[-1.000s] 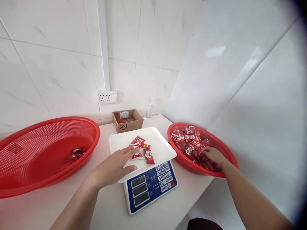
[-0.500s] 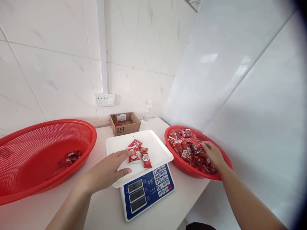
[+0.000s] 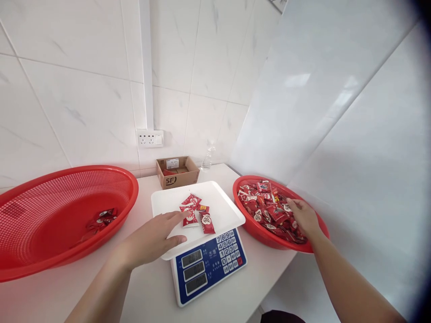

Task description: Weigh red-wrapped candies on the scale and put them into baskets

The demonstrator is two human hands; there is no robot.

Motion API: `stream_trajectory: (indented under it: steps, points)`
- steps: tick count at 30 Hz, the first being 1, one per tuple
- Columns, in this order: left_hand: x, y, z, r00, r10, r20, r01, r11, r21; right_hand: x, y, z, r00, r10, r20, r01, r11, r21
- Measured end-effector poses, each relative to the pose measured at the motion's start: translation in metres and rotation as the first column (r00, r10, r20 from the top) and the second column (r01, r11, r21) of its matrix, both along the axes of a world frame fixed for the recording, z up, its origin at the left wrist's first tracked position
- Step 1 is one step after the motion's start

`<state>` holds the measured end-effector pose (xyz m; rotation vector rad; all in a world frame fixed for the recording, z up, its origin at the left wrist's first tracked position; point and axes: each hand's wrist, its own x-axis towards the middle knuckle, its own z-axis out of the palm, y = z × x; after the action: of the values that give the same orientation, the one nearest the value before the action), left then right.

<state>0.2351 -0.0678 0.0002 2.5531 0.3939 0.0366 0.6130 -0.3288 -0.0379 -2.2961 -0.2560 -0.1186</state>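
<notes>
A blue-faced digital scale (image 3: 210, 264) with a white weighing tray (image 3: 222, 204) stands in the middle of the white counter. Several red candy packets (image 3: 197, 214) lie on the tray. My left hand (image 3: 153, 237) rests flat on the tray's near left edge, fingers stretched out, its fingertips touching the packets. To the right, a red basket (image 3: 316, 220) is full of red candy packets (image 3: 266, 208). My right hand (image 3: 305, 217) lies on that heap with its fingers curled down among the packets; what they hold is hidden.
A large red mesh basket (image 3: 43, 202) at the left holds a few red packets (image 3: 101, 217). A small cardboard box (image 3: 178, 172) and a clear plastic bottle (image 3: 208, 157) stand by the tiled wall under a socket strip (image 3: 150, 138). The counter edge runs near the right basket.
My right hand shifted within the right basket, from its near side toward the middle right of the heap. My left hand stayed on the tray; the camera moved slightly.
</notes>
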Motion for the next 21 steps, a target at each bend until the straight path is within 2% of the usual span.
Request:
stream_trajectory:
  steps: [4,8,11,13,16,18,19,21]
  points:
    - [-0.001,0.000,0.000,1.000,-0.006,0.020,0.006,1.000,-0.003,0.006,0.000,-0.004,0.997,0.026,0.076,-0.025,1.000,-0.015]
    - [-0.001,0.000,-0.001,1.000,-0.008,0.020,0.008,1.000,-0.003,0.010,-0.002,-0.007,0.997,0.070,0.027,-0.069,0.997,-0.018]
    - [-0.001,0.000,-0.001,1.000,-0.003,0.015,0.003,1.000,0.002,0.009,-0.006,-0.003,0.965,0.232,-0.121,-0.237,0.971,-0.027]
    - [-0.001,0.000,0.000,1.000,-0.005,0.010,0.005,1.000,0.010,0.004,-0.007,0.001,0.887,0.386,-0.253,-0.417,0.905,-0.084]
    - [0.000,-0.001,0.000,1.000,-0.023,0.001,0.023,0.999,0.023,-0.008,-0.002,0.007,0.748,0.516,-0.418,-0.647,0.707,-0.286]
    - [0.000,-0.001,0.001,0.999,-0.030,-0.011,0.031,0.999,0.029,-0.015,0.004,0.009,0.712,0.525,-0.466,-0.700,0.588,-0.406]
    - [0.000,-0.001,0.001,0.999,-0.032,-0.016,0.032,0.999,0.032,-0.017,0.006,0.009,0.712,0.526,-0.465,-0.702,0.561,-0.439]
    - [-0.001,-0.001,0.002,0.999,-0.030,-0.016,0.031,0.999,0.035,-0.017,0.009,0.010,0.732,0.533,-0.424,-0.681,0.574,-0.455]
